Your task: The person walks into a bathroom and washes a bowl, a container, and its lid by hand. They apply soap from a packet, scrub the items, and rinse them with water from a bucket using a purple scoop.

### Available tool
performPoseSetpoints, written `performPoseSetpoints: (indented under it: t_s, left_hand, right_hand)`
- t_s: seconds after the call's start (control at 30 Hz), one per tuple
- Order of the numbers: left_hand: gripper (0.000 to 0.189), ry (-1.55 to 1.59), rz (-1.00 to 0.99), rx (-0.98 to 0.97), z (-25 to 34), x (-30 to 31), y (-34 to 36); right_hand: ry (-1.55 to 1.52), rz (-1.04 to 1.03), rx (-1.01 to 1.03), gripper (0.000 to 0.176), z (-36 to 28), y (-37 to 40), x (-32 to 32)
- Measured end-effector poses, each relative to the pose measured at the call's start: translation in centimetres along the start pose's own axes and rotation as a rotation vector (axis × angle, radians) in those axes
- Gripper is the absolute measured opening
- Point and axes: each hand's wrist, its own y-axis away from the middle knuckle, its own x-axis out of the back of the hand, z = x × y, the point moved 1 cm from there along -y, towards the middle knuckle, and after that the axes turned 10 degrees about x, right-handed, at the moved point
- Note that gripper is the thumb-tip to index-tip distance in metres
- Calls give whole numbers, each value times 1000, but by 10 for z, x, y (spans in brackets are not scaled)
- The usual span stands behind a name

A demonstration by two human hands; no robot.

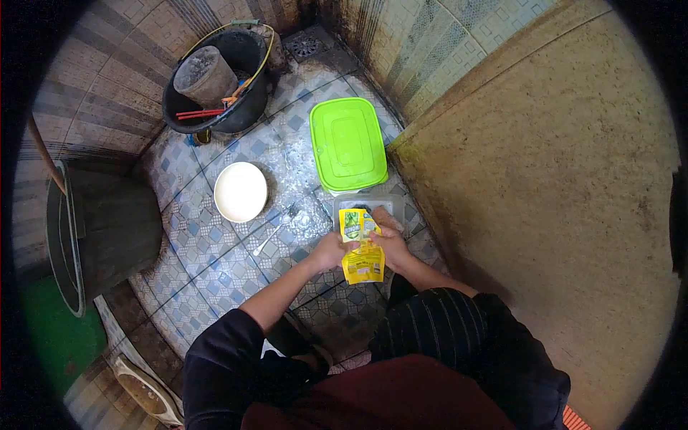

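Yellow sachet (363,252), head view: held over clear container (396,203) on tiled floor (215,251), fingers of left hand (331,251) and right hand (393,240) pinched tight on it. Green lid (349,143) already off, just beside; sachet seemingly not yet emptied.

Bright green-lidded rectangular plastic box (349,143) sits flat on the wet patterned tile floor (215,265). Just left of it is a round white bowl (241,191), and a slim metal spoon (276,233) lies loose nearer in. Beyond the box to the left, a black rubber bucket (251,115) holds a grey pot (206,75). A square floor drain (305,47) sits in the corner behind.
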Motion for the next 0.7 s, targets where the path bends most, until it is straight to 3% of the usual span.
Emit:
performPoseSetpoints:
  t_s: [0.37,0.47,0.53,0.63,0.7]
  left_hand:
    - [23,-205,-27,-124,2,-7,-6]
    - [23,-126,-13,-88,2,-12,0]
    - [22,-70,4,-34,1,-14,1]
    - [22,-129,27,-64,-3,-14,-1]
    - [22,-221,59,-205,-2,-11,0]
  right_hand:
    - [-11,338,20,24,12,-12,14]
    - [-86,328,-21,23,-4,-7,5]
    - [-55,32,-33,22,-25,4,-11]
    - [67,-25,-46,22,-11,4,-7]
    - [55,-12,-62,20,-3,-1,-1]
